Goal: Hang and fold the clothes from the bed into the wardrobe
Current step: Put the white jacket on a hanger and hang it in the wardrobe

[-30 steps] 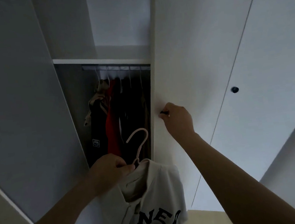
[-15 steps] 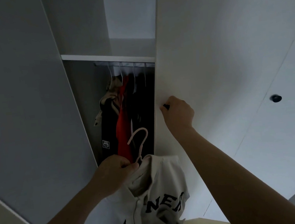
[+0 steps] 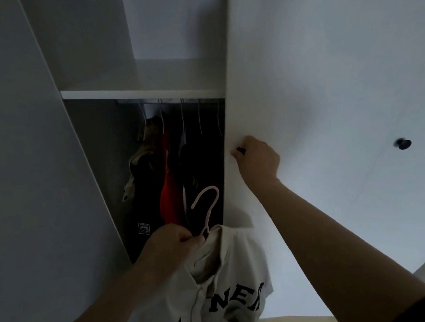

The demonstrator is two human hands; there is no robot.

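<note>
My left hand [image 3: 169, 247] grips the neck of a pink hanger [image 3: 207, 206] that carries a white shirt with black letters [image 3: 221, 297]. The shirt hangs in front of the open wardrobe gap, below the rail. My right hand [image 3: 257, 157] grips the small dark knob of the white wardrobe door [image 3: 315, 75], which stands partly open. Inside, a rail [image 3: 172, 100] holds several hung garments, among them a red one [image 3: 168, 192], dark ones and a tan one [image 3: 140, 161].
A white shelf [image 3: 142, 90] runs above the rail with an open compartment over it. The left wardrobe panel [image 3: 20, 156] borders the gap. A second dark knob [image 3: 403, 144] sits on the neighbouring door at right.
The door has swung further open under my right hand, widening the gap. The view has shifted, and the hanger with the shirt stays low in front of the opening.
</note>
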